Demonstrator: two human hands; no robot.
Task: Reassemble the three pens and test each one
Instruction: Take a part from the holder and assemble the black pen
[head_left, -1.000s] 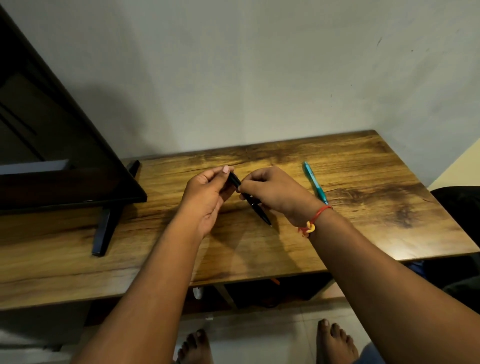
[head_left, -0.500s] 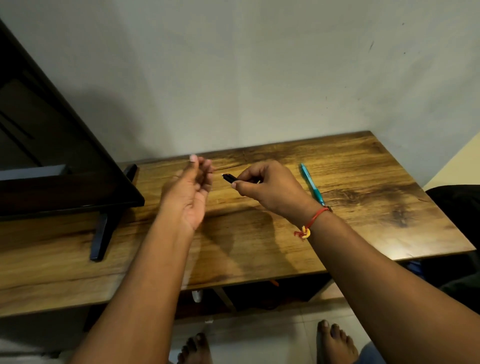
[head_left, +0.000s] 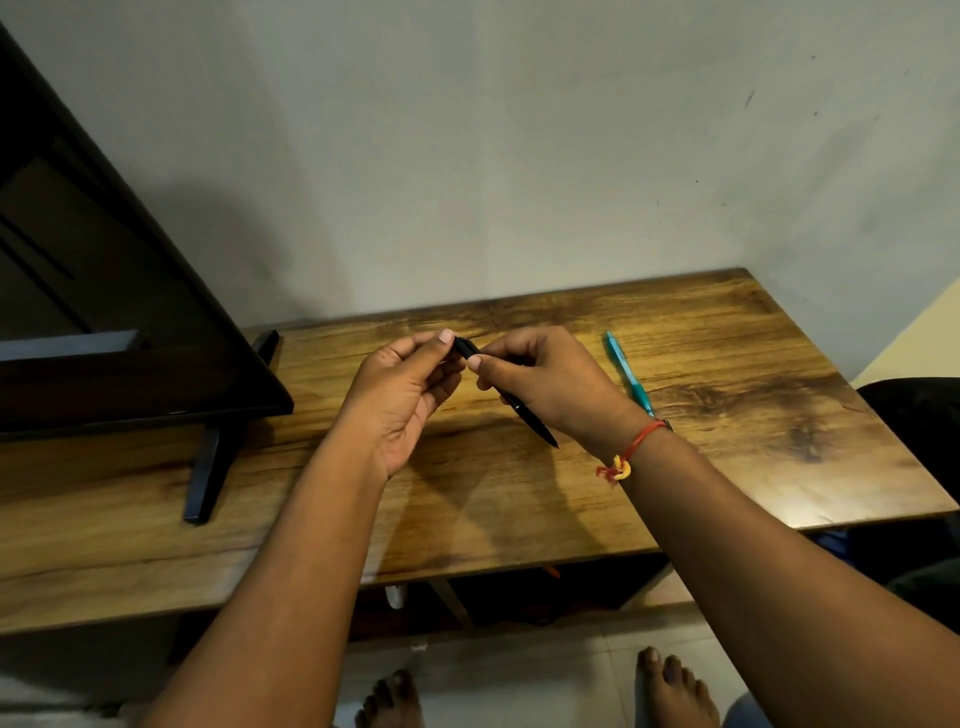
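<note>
A black pen (head_left: 529, 419) slants over the middle of the wooden table (head_left: 727, 415), its tip pointing down and toward me. My right hand (head_left: 540, 382) grips its barrel, and most of the barrel is hidden behind the fingers. My left hand (head_left: 402, 397) pinches the pen's upper end between thumb and fingertips. A teal pen (head_left: 626, 373) lies flat on the table just right of my right hand, partly hidden by my wrist. No third pen is in view.
A black TV (head_left: 104, 322) on a slanted foot (head_left: 208, 467) fills the table's left side. The wall rises right behind the table. A dark chair (head_left: 914, 421) stands at the right edge. My bare feet are on the tiled floor below the front edge.
Half a second ago my left hand was off the pen with its fingers apart; it has come back and pinched the pen's top end. The pen's tip shows again below my right hand.
</note>
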